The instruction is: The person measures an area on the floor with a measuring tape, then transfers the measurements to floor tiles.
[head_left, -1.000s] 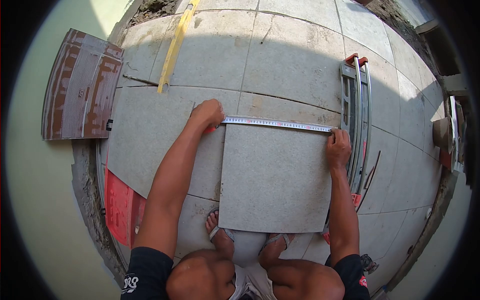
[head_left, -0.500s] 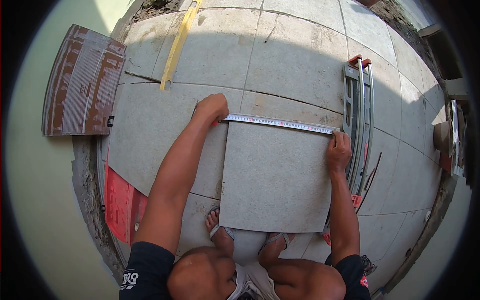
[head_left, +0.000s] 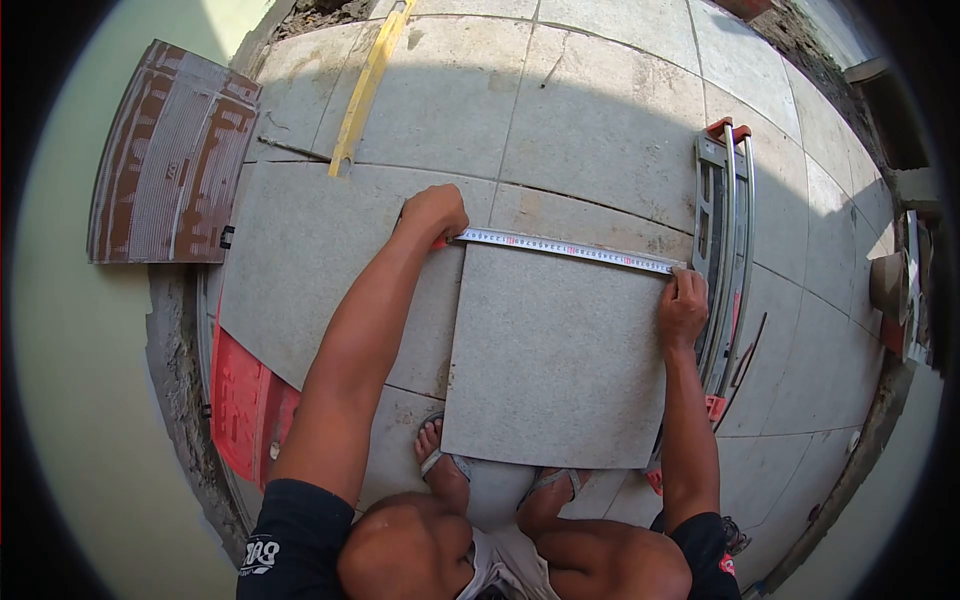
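Observation:
A grey square tile [head_left: 556, 360] lies in front of my feet. Along its far edge stretches the white blade of a tape measure [head_left: 569, 249]. My left hand [head_left: 436, 214] is closed around the tape's case at the tile's far left corner; only a bit of red on the case shows. At the far right corner, my right hand [head_left: 683, 306] pinches the other end of the blade, fingers pressed at the tile's edge. A manual tile cutter [head_left: 722, 250] with metal rails and red ends stands just right of that hand.
A yellow spirit level [head_left: 366, 95] lies on the paved floor ahead. One brown-backed tile [head_left: 172, 160] leans on the left wall. Something red and plastic [head_left: 240, 400] sits partly under a tile at left. A thin dark rod [head_left: 741, 370] lies right of the cutter.
The whole view has shifted slightly. Both hands keep their hold on the tape, which stays stretched along the tile's far edge.

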Demonstrator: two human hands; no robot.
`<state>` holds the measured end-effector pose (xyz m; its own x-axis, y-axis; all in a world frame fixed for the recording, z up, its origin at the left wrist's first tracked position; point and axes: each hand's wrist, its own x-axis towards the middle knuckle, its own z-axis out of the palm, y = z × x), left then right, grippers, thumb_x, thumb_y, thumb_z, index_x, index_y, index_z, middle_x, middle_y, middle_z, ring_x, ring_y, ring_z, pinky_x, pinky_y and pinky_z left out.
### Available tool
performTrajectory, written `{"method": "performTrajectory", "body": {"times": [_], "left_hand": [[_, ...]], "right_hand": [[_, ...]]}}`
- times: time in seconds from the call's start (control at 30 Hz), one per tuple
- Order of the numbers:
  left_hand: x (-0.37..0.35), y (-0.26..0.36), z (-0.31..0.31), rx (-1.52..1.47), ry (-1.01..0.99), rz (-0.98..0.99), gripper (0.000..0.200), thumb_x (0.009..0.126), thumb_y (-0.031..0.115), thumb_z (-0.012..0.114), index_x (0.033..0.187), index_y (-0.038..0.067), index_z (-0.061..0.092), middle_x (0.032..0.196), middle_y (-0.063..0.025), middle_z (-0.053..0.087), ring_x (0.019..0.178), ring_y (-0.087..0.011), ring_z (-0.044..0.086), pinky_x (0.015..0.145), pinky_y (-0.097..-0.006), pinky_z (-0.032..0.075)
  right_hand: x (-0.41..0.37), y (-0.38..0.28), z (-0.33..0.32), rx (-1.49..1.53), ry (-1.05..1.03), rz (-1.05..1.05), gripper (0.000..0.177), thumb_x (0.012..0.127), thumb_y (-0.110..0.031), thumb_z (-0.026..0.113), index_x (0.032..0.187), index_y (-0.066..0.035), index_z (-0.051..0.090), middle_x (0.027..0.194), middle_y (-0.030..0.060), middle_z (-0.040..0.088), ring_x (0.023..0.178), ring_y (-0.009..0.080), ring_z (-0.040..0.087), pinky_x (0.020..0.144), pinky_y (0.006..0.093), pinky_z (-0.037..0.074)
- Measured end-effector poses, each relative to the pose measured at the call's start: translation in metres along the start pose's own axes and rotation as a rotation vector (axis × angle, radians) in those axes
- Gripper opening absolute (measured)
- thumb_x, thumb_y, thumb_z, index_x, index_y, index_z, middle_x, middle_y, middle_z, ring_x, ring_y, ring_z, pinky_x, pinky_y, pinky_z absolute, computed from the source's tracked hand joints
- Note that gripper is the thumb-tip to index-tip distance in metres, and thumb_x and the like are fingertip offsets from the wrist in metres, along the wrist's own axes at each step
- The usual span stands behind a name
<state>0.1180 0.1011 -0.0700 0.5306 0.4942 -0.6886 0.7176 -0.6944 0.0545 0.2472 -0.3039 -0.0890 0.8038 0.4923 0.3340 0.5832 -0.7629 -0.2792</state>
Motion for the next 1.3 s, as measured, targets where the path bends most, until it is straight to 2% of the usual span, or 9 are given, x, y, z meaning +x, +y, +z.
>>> {"method": "performTrajectory", "body": {"times": [0.13,0.2,0.3,0.33,0.4,0.83,0.9,1.23,1.3], "left_hand": [[-0.013,0.008,-0.011,-0.027,-0.015,-0.037,0.020,0.070,0.003,0.064,0.087,0.000,0.075,0.086,-0.0172,0.075,0.084,-0.0315,0.074,0.073,-0.0414,0.057],[-0.019,0.010,-0.018,-0.035,-0.065,-0.053,0.027,0.076,0.010,0.064,0.099,-0.001,0.074,0.104,-0.0229,0.072,0.096,-0.0381,0.072,0.080,-0.0449,0.057],[-0.022,0.011,-0.021,-0.035,-0.083,-0.058,0.028,0.076,0.009,0.064,0.100,0.000,0.074,0.105,-0.0228,0.072,0.098,-0.0386,0.071,0.081,-0.0451,0.057],[-0.019,0.011,-0.019,-0.033,-0.088,-0.057,0.028,0.076,0.009,0.064,0.100,0.000,0.074,0.105,-0.0228,0.072,0.098,-0.0386,0.071,0.081,-0.0451,0.057],[-0.015,0.010,-0.014,-0.015,-0.016,-0.056,0.020,0.071,0.004,0.065,0.087,0.001,0.075,0.089,-0.0182,0.075,0.085,-0.0328,0.074,0.075,-0.0419,0.057],[-0.009,0.008,-0.009,-0.012,-0.046,-0.068,0.026,0.071,0.006,0.066,0.095,0.000,0.075,0.103,-0.0211,0.073,0.097,-0.0361,0.072,0.080,-0.0440,0.056],[-0.010,0.007,-0.010,0.009,-0.014,-0.025,0.027,0.077,0.016,0.068,0.099,0.001,0.074,0.102,-0.0219,0.073,0.095,-0.0376,0.071,0.080,-0.0452,0.056],[0.003,0.004,-0.003,0.043,-0.054,-0.064,0.025,0.075,0.016,0.071,0.095,0.003,0.075,0.098,-0.0194,0.074,0.092,-0.0358,0.072,0.077,-0.0442,0.056],[0.011,-0.002,0.002,0.045,-0.057,-0.007,0.026,0.073,0.010,0.069,0.096,0.000,0.074,0.103,-0.0208,0.074,0.097,-0.0361,0.072,0.080,-0.0441,0.057]], "right_hand": [[-0.001,0.001,-0.002,-0.037,-0.018,-0.017,0.018,0.085,0.001,0.064,0.101,-0.004,0.070,0.091,0.0117,0.063,0.087,0.0302,0.063,0.075,0.0421,0.053],[-0.003,0.003,-0.001,-0.034,0.013,-0.052,0.019,0.084,0.002,0.064,0.101,-0.003,0.070,0.090,0.0116,0.062,0.086,0.0300,0.062,0.075,0.0418,0.053],[0.000,0.002,0.003,-0.024,0.031,-0.080,0.021,0.084,0.004,0.063,0.103,-0.002,0.071,0.089,0.0115,0.061,0.084,0.0297,0.062,0.074,0.0414,0.053],[0.000,0.002,0.001,-0.022,0.017,-0.073,0.022,0.085,0.004,0.062,0.103,-0.002,0.071,0.089,0.0116,0.061,0.084,0.0297,0.062,0.074,0.0413,0.053],[0.002,0.000,0.000,-0.037,-0.007,-0.058,0.022,0.085,0.005,0.062,0.103,-0.002,0.071,0.089,0.0116,0.062,0.085,0.0300,0.062,0.074,0.0411,0.053],[0.010,0.008,0.004,-0.052,-0.038,-0.066,0.020,0.083,0.005,0.062,0.100,-0.001,0.071,0.089,0.0120,0.062,0.087,0.0311,0.063,0.075,0.0411,0.054],[0.005,0.011,0.002,-0.060,-0.027,-0.102,0.020,0.083,0.005,0.062,0.100,-0.001,0.071,0.089,0.0121,0.061,0.087,0.0315,0.063,0.075,0.0414,0.054],[0.008,0.010,0.004,-0.014,-0.014,-0.085,0.019,0.081,0.004,0.064,0.099,0.000,0.071,0.085,0.0130,0.059,0.085,0.0328,0.060,0.075,0.0430,0.052],[0.000,0.013,0.003,-0.011,-0.004,-0.102,0.019,0.081,0.003,0.064,0.099,-0.002,0.071,0.086,0.0126,0.059,0.085,0.0327,0.060,0.075,0.0430,0.052]]}}
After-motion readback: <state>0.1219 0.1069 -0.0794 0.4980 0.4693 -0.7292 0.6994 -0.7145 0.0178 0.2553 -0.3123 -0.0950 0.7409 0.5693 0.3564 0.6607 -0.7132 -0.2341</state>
